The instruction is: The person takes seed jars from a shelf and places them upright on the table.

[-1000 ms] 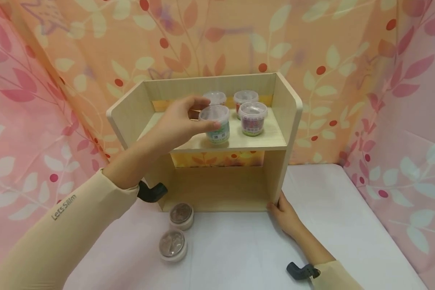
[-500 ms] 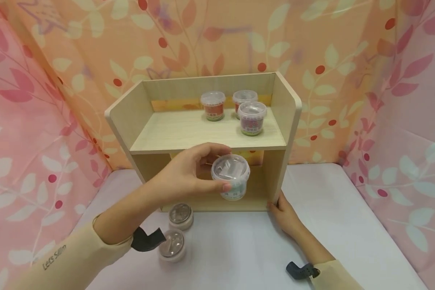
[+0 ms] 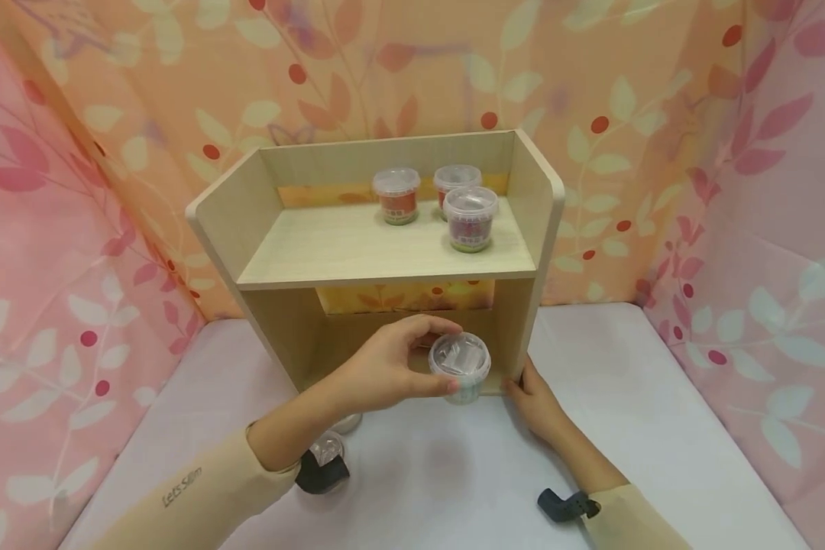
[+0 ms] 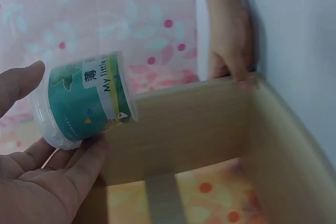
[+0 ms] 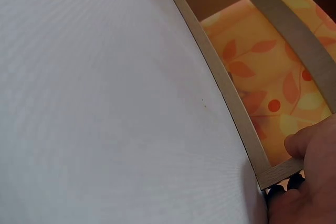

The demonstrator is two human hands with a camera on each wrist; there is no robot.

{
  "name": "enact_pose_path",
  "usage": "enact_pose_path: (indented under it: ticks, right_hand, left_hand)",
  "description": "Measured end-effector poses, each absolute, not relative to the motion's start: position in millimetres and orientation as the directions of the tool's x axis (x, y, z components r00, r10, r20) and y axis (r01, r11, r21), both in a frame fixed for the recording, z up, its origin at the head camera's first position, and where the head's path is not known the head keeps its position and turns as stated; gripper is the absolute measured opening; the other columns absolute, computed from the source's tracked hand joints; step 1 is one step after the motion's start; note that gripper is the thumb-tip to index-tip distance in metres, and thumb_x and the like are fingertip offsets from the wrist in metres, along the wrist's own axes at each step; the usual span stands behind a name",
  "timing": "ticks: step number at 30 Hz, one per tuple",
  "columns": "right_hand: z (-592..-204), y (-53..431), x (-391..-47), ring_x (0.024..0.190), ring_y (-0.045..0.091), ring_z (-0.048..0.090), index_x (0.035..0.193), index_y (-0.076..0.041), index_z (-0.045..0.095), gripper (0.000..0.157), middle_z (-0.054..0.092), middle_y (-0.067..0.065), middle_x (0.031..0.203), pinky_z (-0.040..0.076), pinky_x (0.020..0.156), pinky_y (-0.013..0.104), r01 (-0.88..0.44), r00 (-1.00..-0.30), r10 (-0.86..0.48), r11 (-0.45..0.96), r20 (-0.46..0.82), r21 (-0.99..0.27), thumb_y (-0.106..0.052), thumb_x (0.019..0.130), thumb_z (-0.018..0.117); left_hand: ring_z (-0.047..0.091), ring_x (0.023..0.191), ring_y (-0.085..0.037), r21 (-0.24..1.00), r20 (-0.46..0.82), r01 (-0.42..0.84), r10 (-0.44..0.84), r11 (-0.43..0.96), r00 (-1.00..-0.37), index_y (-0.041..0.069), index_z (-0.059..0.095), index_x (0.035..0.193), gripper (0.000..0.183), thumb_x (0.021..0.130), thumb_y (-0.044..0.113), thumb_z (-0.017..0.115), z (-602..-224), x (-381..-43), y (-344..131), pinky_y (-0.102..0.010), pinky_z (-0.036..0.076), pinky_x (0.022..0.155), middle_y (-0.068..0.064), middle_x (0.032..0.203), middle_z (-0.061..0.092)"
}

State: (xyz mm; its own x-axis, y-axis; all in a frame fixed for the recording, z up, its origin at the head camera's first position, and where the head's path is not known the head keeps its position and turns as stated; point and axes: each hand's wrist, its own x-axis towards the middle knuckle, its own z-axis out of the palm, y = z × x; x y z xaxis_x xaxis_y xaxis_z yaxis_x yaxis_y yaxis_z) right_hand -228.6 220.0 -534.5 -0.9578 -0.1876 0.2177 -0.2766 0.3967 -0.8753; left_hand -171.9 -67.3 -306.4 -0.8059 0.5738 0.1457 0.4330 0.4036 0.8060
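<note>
My left hand (image 3: 392, 363) grips a small clear-lidded plastic cup (image 3: 462, 365) between thumb and fingers, in front of the lower compartment. In the left wrist view the cup (image 4: 86, 98) shows a green label with a leaf and the words "My little"; it is tilted there. My right hand (image 3: 543, 409) holds the bottom front corner of the wooden shelf's (image 3: 357, 244) right side panel. The right wrist view has its thumb (image 5: 298, 142) on the panel's inner side and the fingers outside. On the upper board stand a red-labelled cup (image 3: 399, 202), another red one (image 3: 457, 177) behind, and a purple-labelled cup (image 3: 470, 229).
Two more lidded cups stand on the white tabletop (image 3: 412, 481) at the shelf's front left: the nearer cup (image 3: 328, 444) is partly behind my left wrist's black strap (image 3: 321, 475), the other cup (image 3: 349, 423) mostly behind my forearm. Patterned curtains (image 3: 749, 229) hang at the back and sides.
My left hand has lifted the green-labelled cup off the upper board and brought it down and to the right, in front of the lower compartment. The right hand keeps its hold on the side panel.
</note>
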Motion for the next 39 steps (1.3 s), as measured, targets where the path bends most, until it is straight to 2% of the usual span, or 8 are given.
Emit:
enact_pose_path:
  ticks: [6,13,22,33,39]
  right_hand:
    - [-532,219,-228,0.147,0.043,0.037,0.164,-0.010,0.015,0.074,0.039,0.027,0.158,0.029,0.120,0.059,-0.277,-0.958,-0.182,0.391,0.221,-0.878,-0.004,0.103,0.056]
    - [-533,220,-226,0.147,0.044,0.036,0.164,-0.012,0.016,0.072,0.039,0.026,0.158,0.028,0.120,0.062,-0.269,-0.958,-0.194,0.371,0.209,-0.889,-0.005,0.104,0.055]
    - [-531,219,-225,0.146,0.045,0.037,0.163,-0.012,0.016,0.070,0.039,0.027,0.157,0.030,0.119,0.062,-0.275,-0.957,-0.197,0.387,0.213,-0.880,-0.006,0.105,0.053]
    - [-530,220,-226,0.146,0.045,0.036,0.164,-0.013,0.013,0.073,0.039,0.027,0.158,0.029,0.119,0.061,-0.268,-0.959,-0.194,0.395,0.206,-0.879,-0.006,0.104,0.054]
    - [-530,219,-226,0.146,0.043,0.038,0.164,-0.014,0.016,0.071,0.042,0.025,0.156,0.028,0.120,0.060,-0.270,-0.959,-0.194,0.385,0.209,-0.883,-0.006,0.104,0.054]
  left_hand:
    - [0.064,0.113,-0.012,0.830,0.101,0.369,0.536,0.419,-0.838,0.016,0.064,0.133,0.062,0.078,0.023,0.092,-344,-187,-60,-0.034,0.053,0.099,0.007,0.125,0.067]
    - [0.064,0.116,-0.022,0.865,0.076,0.313,0.514,0.393,-0.854,0.013,0.064,0.133,0.063,0.077,0.019,0.092,-372,-198,-49,-0.044,0.054,0.101,0.000,0.127,0.066]
    - [0.065,0.117,-0.027,0.877,0.072,0.291,0.494,0.383,-0.866,0.010,0.064,0.133,0.063,0.077,0.017,0.092,-410,-207,-43,-0.049,0.054,0.101,-0.005,0.130,0.065]
    - [0.065,0.120,-0.030,0.889,0.007,0.229,0.489,0.396,-0.872,0.006,0.063,0.133,0.063,0.076,0.009,0.091,-436,-214,-34,-0.040,0.056,0.100,-0.009,0.129,0.066]
    - [0.064,0.122,-0.031,0.889,-0.006,0.214,0.478,0.405,-0.878,0.004,0.063,0.132,0.065,0.074,0.008,0.092,-448,-218,-25,-0.042,0.054,0.102,-0.010,0.129,0.067]
